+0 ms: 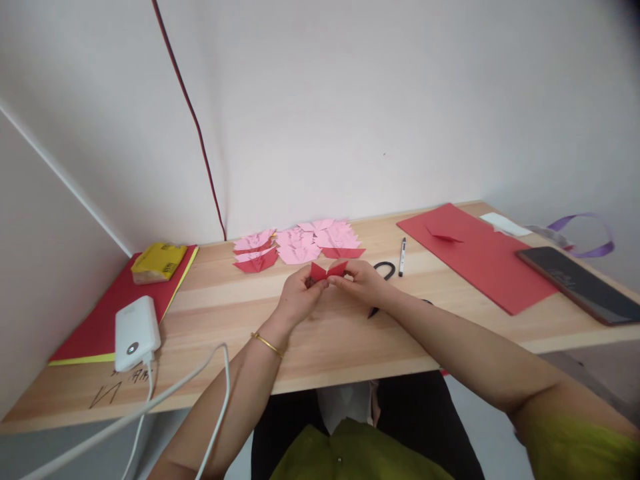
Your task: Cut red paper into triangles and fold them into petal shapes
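Observation:
Between my two hands, above the middle of the table, is a small folded piece of red paper point(338, 269) with two pointed flaps spread like wings. My left hand point(301, 292) pinches its left side, thumb near the centre. On the other side, the fingers of my right hand point(364, 283) are closed on it, the thumb meeting the left one at the middle fold. Just beyond my hands lie several folded pink paper pieces point(299, 248) in rows, with a few folded red ones point(256, 261) among them. Scissors with black handles point(385, 267) lie partly hidden beneath my right wrist.
On the right are a pen point(403, 257), red paper sheets point(480, 267) with a folded red piece point(444, 237) on top, a phone point(580, 283) and a purple strap point(603, 250). Left, a white power bank point(136, 333) with a cable and a yellow packet point(160, 262) rest on red paper point(95, 327).

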The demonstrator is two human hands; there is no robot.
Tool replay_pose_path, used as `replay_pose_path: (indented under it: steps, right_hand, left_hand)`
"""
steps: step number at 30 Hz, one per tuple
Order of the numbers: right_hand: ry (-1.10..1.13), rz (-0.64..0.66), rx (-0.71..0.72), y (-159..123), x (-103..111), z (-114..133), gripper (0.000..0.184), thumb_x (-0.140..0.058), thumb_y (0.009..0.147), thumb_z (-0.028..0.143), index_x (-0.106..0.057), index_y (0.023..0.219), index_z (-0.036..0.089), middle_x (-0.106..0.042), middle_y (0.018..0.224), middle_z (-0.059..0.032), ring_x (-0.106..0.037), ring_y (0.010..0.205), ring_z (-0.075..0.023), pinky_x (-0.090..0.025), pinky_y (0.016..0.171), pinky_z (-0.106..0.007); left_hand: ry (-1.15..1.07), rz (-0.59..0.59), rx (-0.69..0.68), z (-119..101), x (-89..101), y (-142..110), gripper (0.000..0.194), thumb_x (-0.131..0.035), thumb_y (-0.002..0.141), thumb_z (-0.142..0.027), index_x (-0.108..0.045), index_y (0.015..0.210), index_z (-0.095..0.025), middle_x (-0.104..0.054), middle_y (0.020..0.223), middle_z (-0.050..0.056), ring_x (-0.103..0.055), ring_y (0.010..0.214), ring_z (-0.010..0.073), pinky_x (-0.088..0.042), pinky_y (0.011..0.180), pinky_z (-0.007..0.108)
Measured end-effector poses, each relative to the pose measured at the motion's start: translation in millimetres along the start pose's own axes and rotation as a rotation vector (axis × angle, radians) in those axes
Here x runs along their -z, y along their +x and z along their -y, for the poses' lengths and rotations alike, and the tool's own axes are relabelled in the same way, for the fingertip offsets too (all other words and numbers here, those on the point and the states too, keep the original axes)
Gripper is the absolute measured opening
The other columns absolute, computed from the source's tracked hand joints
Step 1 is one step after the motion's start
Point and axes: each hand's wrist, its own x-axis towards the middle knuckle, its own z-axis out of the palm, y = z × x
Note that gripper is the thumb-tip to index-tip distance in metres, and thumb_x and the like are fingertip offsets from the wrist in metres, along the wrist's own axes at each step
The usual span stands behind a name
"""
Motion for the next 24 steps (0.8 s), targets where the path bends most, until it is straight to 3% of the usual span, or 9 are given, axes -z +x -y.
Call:
replay_pose_path:
  steps: [9, 17, 24]
  right_hand:
    - [-0.036, -0.014, 0.002, 0.3, -0.7, -3.5, 0.02, -0.049, 0.088, 0.03, -0.063, 0.083, 0.017, -0.067, 0.08, -0.0048, -0.061, 0.072, -0.0148, -0.046, 0.065, -0.026]
    - [-0.016, -0.004, -0.015, 1.0, -1.6, -2.1, 0.018, -0.055, 0.085, 0.029, -0.066, 0.078, 0.017, -0.068, 0.077, -0.0046, -0.061, 0.069, -0.0145, -0.045, 0.062, -0.026]
    - [-0.044, -0.039, -0.006, 0.0, -1.1, -3.4, 0.018, -0.054, 0.086, 0.029, -0.065, 0.08, 0.017, -0.068, 0.08, -0.0048, -0.061, 0.071, -0.0148, -0.045, 0.063, -0.026]
  left_hand:
    - [-0.087, 0.012, 0.024, 2.2, -1.2, 1.5, 0.016, -0.062, 0.073, -0.023, -0.062, 0.086, -0.015, -0.065, 0.082, 0.003, -0.057, 0.074, 0.0148, -0.043, 0.07, 0.026]
    - [0.001, -0.005, 0.04, -2.9, 0.9, -0.2, 0.012, -0.062, 0.072, -0.024, -0.061, 0.08, -0.015, -0.061, 0.072, 0.0, -0.053, 0.066, 0.0131, -0.04, 0.063, 0.024]
    - [-0.165, 0.026, 0.099, -3.6, -0.9, 0.1, 0.017, -0.064, 0.071, -0.026, -0.062, 0.083, -0.014, -0.057, 0.067, -0.001, -0.048, 0.06, 0.0104, -0.036, 0.057, 0.022]
